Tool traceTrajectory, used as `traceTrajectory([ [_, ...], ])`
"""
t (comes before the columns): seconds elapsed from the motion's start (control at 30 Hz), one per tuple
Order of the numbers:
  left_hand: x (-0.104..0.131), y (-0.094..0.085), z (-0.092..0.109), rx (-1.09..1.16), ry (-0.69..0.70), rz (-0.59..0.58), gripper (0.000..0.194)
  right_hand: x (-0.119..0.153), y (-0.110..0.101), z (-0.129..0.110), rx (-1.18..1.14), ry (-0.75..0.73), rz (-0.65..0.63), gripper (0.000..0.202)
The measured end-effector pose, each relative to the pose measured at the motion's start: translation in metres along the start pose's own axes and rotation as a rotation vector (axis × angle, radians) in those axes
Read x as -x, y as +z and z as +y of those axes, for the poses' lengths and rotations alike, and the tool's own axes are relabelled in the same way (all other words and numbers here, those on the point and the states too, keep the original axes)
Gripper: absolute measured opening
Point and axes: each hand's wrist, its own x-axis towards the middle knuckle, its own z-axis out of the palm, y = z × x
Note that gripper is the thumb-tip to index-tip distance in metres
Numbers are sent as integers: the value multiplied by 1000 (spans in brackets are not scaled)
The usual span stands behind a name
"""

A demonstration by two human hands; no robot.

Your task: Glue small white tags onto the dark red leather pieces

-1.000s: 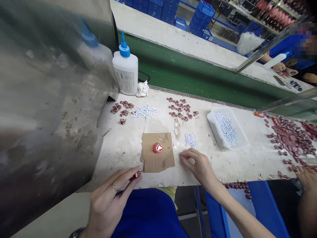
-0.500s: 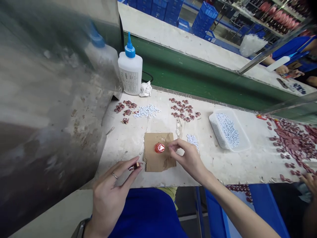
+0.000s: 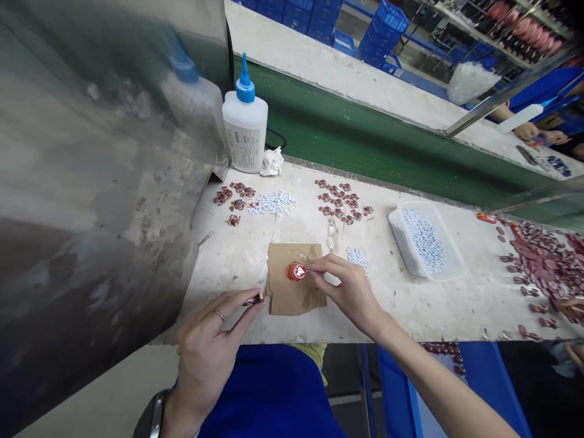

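Observation:
My left hand (image 3: 212,334), closed in a pinch, holds a small dark brown moulded piece (image 3: 253,299) with a light-coloured patch on it, just left of a square of brown cardboard (image 3: 292,301). On the cardboard sits a small round red cap (image 3: 294,272) with something shiny and whitish in it. My right hand (image 3: 342,283) pinches finger and thumb together at the cap's right rim. What its fingertips hold is too small to make out. Beyond the hands lie a left group (image 3: 237,196) and a right group (image 3: 341,201) of similar brown pieces.
A blue-capped white bottle (image 3: 246,131) and crumpled tissue (image 3: 272,162) stand behind. Small white-blue chips (image 3: 274,202) lie in piles, more in a clear plastic tub (image 3: 449,261). A metal panel (image 3: 114,182) walls the left. Other people's hands work at the right side.
My right fingertips have come to the red cap's right rim. My left hand has shifted slightly right, turning the brown piece. The whole view has shifted a little.

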Motion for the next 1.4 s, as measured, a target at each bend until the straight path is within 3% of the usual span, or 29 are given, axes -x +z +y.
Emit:
traceTrajectory([
  [0.27,-4,2,3,14,-4,-2,23,0,0,-1,25,-11,-18,18],
  [0.43,-4,4,8,49,-78,-2,23,2,-1,-5,-17,-24,12,19],
  [0.6,-4,3,22,134,-137,-24,23,11,-3,-39,-271,5,122,19],
  [0.8,-9,-1,35,141,-97,-57,18,19,3,-72,-536,52,117,23],
  [1.17,-10,2,37,144,-122,-79,20,19,7,-74,-573,81,70,17],
  [1.4,-9,2,35,114,-98,-52,19,19,10,-71,-440,-10,76,20],
])
